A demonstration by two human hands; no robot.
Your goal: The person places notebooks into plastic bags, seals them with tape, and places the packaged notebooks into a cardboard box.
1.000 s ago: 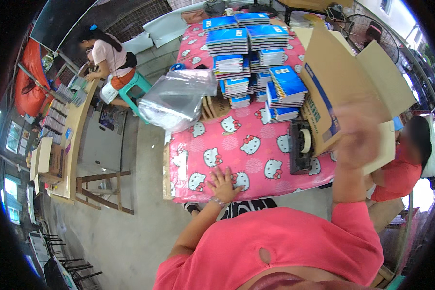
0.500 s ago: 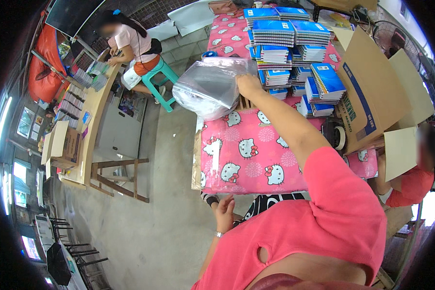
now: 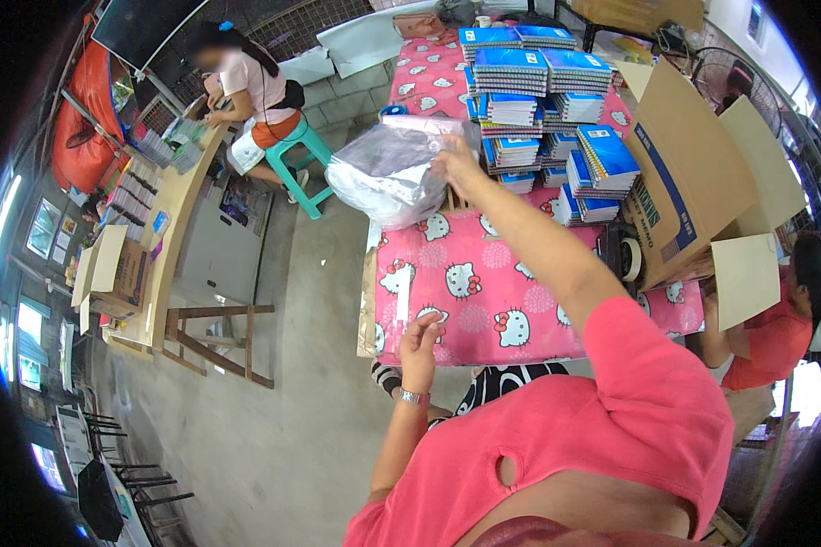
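Right grip (image 3: 458,170) pinching the edge of the clear plastic (image 3: 383,173)
The step looks like taking hold of it at the left edge of the bench (image 3: 474,316), beside the notebooks (image 3: 511,71); lifting calls for a firm pinch. The left grip (image 3: 417,354), loosely curled, holds nothing.

The tablecloth (image 3: 477,319) is pink with a white cat print, the notebooks (image 3: 509,60) blue-covered, the plastic bags (image 3: 388,173) silvery.
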